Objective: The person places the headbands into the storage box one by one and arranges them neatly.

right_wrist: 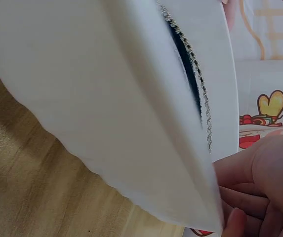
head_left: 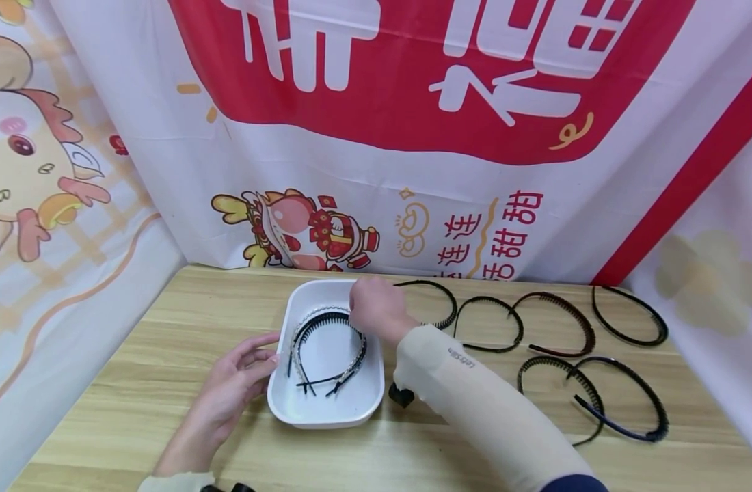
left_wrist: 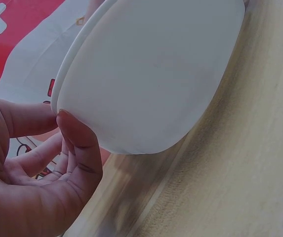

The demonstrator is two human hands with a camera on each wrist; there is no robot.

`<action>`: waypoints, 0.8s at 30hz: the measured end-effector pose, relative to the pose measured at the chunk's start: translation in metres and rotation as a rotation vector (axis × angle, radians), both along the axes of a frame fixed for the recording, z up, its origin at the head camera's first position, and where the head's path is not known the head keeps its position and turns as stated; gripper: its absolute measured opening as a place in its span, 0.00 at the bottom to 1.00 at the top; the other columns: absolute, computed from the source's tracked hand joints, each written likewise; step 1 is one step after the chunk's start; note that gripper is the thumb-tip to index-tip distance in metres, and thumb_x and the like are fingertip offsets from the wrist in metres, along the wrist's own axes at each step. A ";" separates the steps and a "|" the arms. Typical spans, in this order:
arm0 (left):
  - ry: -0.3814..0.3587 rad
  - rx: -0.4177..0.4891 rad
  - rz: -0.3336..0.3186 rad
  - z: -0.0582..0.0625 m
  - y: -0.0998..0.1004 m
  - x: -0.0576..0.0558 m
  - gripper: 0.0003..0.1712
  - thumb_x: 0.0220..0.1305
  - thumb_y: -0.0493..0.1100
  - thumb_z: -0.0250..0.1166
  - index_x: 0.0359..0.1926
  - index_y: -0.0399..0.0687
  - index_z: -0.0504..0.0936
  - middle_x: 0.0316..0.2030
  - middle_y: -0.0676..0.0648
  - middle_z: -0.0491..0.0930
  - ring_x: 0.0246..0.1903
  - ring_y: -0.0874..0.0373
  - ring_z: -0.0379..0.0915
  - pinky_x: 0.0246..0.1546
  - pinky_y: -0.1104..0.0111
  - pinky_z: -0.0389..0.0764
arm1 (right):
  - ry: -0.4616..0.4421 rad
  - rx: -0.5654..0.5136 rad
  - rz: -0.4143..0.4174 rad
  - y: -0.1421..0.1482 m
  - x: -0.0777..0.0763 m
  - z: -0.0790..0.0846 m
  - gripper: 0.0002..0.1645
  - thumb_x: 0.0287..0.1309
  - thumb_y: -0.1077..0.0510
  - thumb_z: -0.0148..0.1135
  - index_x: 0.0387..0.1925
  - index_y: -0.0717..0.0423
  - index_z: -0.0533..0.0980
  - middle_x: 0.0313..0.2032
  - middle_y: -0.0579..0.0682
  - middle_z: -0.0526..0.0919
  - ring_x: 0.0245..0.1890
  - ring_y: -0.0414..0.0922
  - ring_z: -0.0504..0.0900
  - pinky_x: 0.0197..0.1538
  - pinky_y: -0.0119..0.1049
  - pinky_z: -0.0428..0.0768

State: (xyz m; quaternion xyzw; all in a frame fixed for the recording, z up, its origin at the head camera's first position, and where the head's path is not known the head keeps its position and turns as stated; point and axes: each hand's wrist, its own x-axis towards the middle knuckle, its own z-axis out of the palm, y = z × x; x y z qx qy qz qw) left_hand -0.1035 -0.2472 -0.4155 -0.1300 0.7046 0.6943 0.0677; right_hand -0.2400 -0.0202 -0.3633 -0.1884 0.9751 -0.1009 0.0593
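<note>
Where printed cloth (head_left: 382, 150) hangs behind a wood-grain bench (head_left: 191, 328), a white bin (head_left: 327, 413) holds headbands (head_left: 325, 316).
White at the back with a big red panel, the cloth drops to the far edge of the bench; more of it (pale checks, a cartoon animal) covers the left side. The bin is left of the middle, its left rim pinched by the left hand (head_left: 243, 376), its right rim gripped by the right hand (head_left: 379, 307). Inside lie black and silvery headbands, while six dark ones (head_left: 663, 329) lie to the right, several overlapping.
</note>
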 end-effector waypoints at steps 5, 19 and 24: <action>-0.002 0.002 0.003 0.001 0.000 0.001 0.34 0.75 0.37 0.65 0.78 0.41 0.68 0.48 0.52 0.83 0.47 0.61 0.83 0.48 0.69 0.87 | 0.009 0.054 0.004 -0.003 0.001 -0.001 0.10 0.63 0.57 0.70 0.25 0.46 0.82 0.27 0.44 0.83 0.30 0.43 0.80 0.26 0.36 0.78; 0.006 0.009 0.002 0.001 0.002 0.001 0.33 0.76 0.36 0.64 0.78 0.39 0.68 0.49 0.52 0.83 0.47 0.61 0.82 0.47 0.69 0.87 | 0.041 0.083 0.039 -0.001 0.001 -0.008 0.17 0.61 0.58 0.71 0.19 0.46 0.76 0.21 0.43 0.78 0.26 0.43 0.76 0.25 0.35 0.74; -0.003 0.011 0.005 0.001 0.002 0.001 0.33 0.76 0.35 0.64 0.78 0.39 0.68 0.48 0.52 0.83 0.47 0.62 0.82 0.46 0.70 0.87 | 0.044 0.040 0.038 0.001 0.001 -0.008 0.06 0.60 0.59 0.72 0.28 0.48 0.84 0.28 0.43 0.84 0.30 0.43 0.80 0.31 0.37 0.81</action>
